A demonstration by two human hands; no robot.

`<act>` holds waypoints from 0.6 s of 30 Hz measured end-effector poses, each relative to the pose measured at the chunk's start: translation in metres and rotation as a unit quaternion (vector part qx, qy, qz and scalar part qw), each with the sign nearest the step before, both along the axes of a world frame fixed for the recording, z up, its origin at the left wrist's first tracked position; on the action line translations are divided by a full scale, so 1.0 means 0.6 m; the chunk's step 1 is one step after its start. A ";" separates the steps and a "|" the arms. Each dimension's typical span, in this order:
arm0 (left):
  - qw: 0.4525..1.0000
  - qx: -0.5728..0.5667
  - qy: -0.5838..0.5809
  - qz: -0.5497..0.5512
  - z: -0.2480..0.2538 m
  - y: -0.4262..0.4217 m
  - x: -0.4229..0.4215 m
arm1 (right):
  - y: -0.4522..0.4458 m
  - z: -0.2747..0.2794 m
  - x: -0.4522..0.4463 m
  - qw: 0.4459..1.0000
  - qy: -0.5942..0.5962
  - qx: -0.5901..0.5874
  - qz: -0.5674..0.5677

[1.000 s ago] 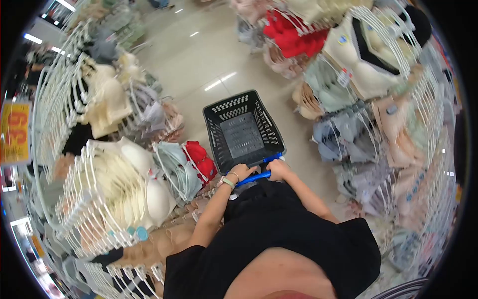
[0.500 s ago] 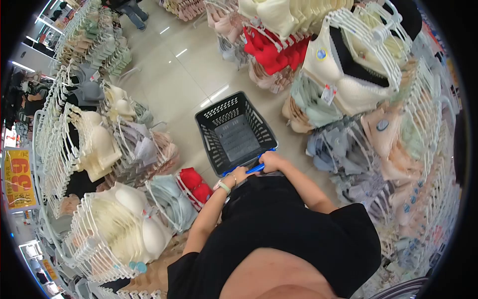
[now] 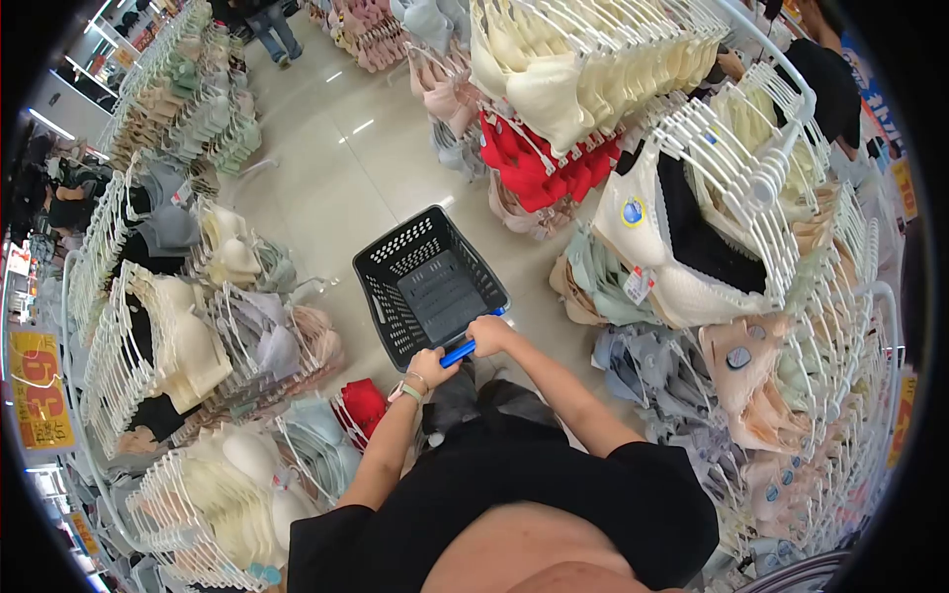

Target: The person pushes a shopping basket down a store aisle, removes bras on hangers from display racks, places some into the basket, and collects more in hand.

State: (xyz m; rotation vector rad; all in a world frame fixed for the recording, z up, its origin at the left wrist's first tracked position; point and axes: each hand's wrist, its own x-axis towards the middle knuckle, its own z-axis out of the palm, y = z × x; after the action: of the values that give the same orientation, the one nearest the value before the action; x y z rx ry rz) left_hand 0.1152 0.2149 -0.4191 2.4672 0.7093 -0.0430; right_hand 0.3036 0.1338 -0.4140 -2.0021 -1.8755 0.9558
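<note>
A black shopping basket with slotted walls is in front of me above the tiled floor, and nothing shows inside it. My left hand, with bands round the wrist, is closed on the left part of its blue handle. Round the right part of that handle are the fingers of my right hand. Racks of bras stand on both sides. Nearest to my left hand hangs a red bra at the edge of the left rack.
At right, a large cream bra hangs at the rack's end near red bras. A yellow price sign is at far left. One person's legs show up the aisle; another person in black is behind the right rack.
The basket and both my hands have shifted left in view, still together. The racks have slid downward, and more of the cream bras and the person behind the right rack now shows.
</note>
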 end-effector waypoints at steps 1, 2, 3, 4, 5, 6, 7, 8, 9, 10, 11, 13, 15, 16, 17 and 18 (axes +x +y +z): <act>1.000 0.004 -0.002 0.010 -0.006 0.012 0.004 | 0.013 -0.002 0.003 1.000 -0.003 0.005 -0.005; 1.000 0.008 0.000 0.009 -0.013 0.029 0.007 | 0.030 -0.004 0.006 1.000 0.000 0.008 -0.006; 1.000 0.023 0.015 0.012 -0.010 0.047 0.013 | 0.047 -0.007 0.010 1.000 -0.012 0.018 -0.015; 0.999 0.035 0.033 0.016 0.000 0.061 0.018 | 0.062 -0.008 0.011 0.999 -0.022 0.025 -0.024; 0.999 0.011 0.039 0.025 0.009 0.081 0.024 | 0.078 -0.011 0.014 0.999 -0.017 0.024 -0.024; 0.999 0.016 0.029 0.025 0.016 0.097 0.029 | 0.097 -0.009 0.020 0.999 -0.024 0.024 -0.023; 0.999 0.016 0.030 0.021 0.013 0.117 0.033 | 0.116 -0.010 0.019 0.999 -0.032 0.024 -0.022; 0.999 0.018 0.031 0.017 0.012 0.129 0.035 | 0.128 -0.014 0.017 0.999 -0.027 0.025 -0.022; 0.999 0.021 0.031 0.008 0.007 0.141 0.034 | 0.142 -0.021 0.020 0.999 -0.040 0.010 -0.016; 0.999 0.026 0.028 0.000 0.000 0.156 0.037 | 0.157 -0.019 0.027 0.998 -0.057 -0.002 -0.010; 0.999 0.026 0.031 -0.005 -0.008 0.168 0.039 | 0.167 -0.018 0.030 0.999 -0.053 0.006 -0.008; 0.999 0.026 0.031 -0.003 -0.008 0.191 0.044 | 0.189 -0.018 0.040 0.999 -0.041 0.033 0.000; 0.999 0.015 0.031 0.003 -0.003 0.206 0.042 | 0.210 -0.024 0.043 0.998 -0.019 0.045 0.028; 1.000 0.026 -0.007 0.007 -0.003 0.213 0.045 | 0.219 -0.026 0.045 0.998 -0.018 0.042 0.032; 0.998 0.038 -0.042 0.009 -0.001 0.220 0.043 | 0.225 -0.028 0.044 0.999 -0.027 0.042 0.021; 0.998 0.036 -0.041 0.008 -0.002 0.231 0.042 | 0.229 -0.028 0.044 0.998 -0.037 0.042 0.008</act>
State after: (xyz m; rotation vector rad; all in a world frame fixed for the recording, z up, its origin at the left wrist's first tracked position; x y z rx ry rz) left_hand 0.1403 0.3535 -0.4205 2.5159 0.7069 0.0905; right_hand 0.3297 0.2711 -0.4308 -2.0016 -1.9394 0.8047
